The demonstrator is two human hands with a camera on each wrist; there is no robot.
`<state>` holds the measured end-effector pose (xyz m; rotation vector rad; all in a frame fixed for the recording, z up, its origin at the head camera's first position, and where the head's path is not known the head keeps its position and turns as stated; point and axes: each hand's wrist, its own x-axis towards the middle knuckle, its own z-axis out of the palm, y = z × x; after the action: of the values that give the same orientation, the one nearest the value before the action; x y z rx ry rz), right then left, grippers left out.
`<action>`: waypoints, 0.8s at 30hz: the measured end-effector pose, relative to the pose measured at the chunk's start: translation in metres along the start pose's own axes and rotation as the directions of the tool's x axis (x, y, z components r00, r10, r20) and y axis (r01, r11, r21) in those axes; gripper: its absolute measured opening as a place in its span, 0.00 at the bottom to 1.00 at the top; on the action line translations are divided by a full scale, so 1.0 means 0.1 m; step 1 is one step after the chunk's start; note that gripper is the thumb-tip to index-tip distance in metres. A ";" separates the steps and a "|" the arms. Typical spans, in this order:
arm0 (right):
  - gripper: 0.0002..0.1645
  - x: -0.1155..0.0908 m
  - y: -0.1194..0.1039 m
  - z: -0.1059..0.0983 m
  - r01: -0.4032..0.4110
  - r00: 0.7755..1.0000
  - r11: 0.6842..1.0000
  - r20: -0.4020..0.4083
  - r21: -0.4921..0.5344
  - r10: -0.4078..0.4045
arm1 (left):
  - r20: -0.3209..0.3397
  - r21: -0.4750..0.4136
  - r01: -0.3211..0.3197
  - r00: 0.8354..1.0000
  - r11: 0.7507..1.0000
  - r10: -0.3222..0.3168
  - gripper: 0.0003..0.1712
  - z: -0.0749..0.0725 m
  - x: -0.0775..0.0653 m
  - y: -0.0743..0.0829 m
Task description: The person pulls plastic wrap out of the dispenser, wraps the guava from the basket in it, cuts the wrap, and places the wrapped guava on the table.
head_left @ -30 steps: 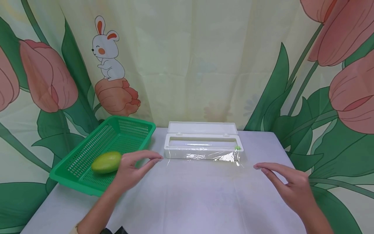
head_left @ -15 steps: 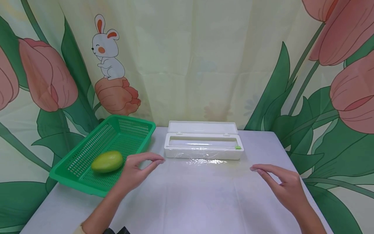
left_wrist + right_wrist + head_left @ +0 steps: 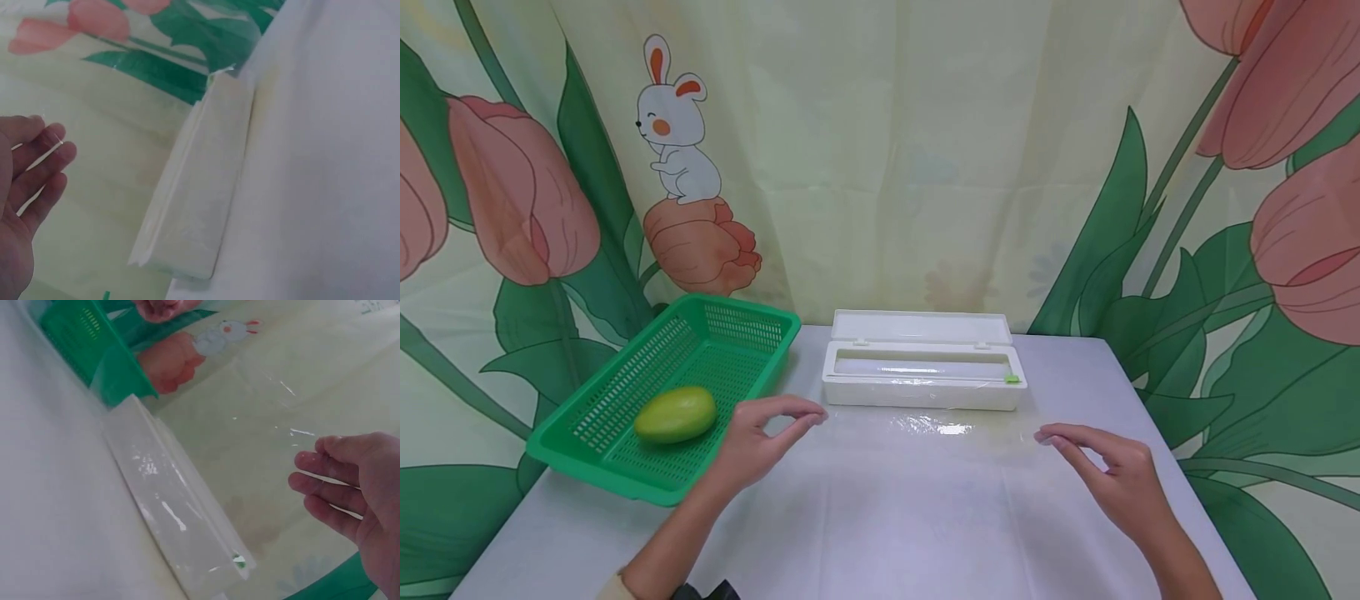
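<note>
A sheet of clear cling film (image 3: 934, 427), visible mostly by its glints, stretches between my two hands in front of the dispenser. Thumb and fingertips of my left hand (image 3: 758, 446) pinch its left side, near the green basket. At the right, my right hand (image 3: 1112, 475) pinches the other side the same way. Behind the film stands a white cling film dispenser (image 3: 921, 394), lid raised, with a film roll (image 3: 925, 367) inside and a green slider (image 3: 1012, 379) at its right end. In the right wrist view, glints on the film (image 3: 302, 432) show beside my fingertips.
A green perforated basket (image 3: 767, 321) stands on the left of the white-covered table (image 3: 917, 525). One green-yellow oval fruit (image 3: 676, 415) lies in it. A printed curtain (image 3: 880, 167) hangs close behind the table.
Both hands have come slightly closer together and a little nearer to me. The film's bright glints have shifted off the dispenser's front, down towards me.
</note>
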<state>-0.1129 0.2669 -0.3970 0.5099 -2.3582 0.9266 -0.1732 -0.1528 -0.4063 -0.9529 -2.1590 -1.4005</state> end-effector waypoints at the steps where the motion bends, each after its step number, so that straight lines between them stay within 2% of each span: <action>1: 0.17 -0.01 0.01 0.01 -0.007 1.000 1.000 0.002 0.000 0.007 | 0.002 0.002 0.006 1.000 1.000 -0.006 0.11 0.01 0.00 0.00; 6: 0.16 -0.03 0.07 0.06 -0.012 1.000 1.000 0.003 0.021 0.012 | 0.020 0.018 0.045 0.999 0.999 -0.045 0.09 0.03 -0.02 0.00; 12: 0.17 -0.04 0.12 0.11 0.008 1.000 0.999 0.004 0.037 -0.008 | 0.023 0.017 0.059 0.998 0.998 -0.060 0.07 0.07 -0.04 -0.07; 18: 0.13 -0.08 0.16 0.16 -0.069 0.997 0.993 0.029 0.091 0.067 | 0.014 0.004 0.083 0.996 0.997 -0.083 0.08 0.11 -0.07 -0.13; 24: 0.10 -0.11 0.21 0.20 -0.148 0.988 0.986 0.058 0.079 0.144 | -0.010 0.002 0.072 0.997 0.997 -0.072 0.11 0.15 -0.10 -0.15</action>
<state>-0.1221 0.2685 -0.4267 0.4018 -2.4385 1.0938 -0.1770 -0.1468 -0.4285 -0.8734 -2.2078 -1.4321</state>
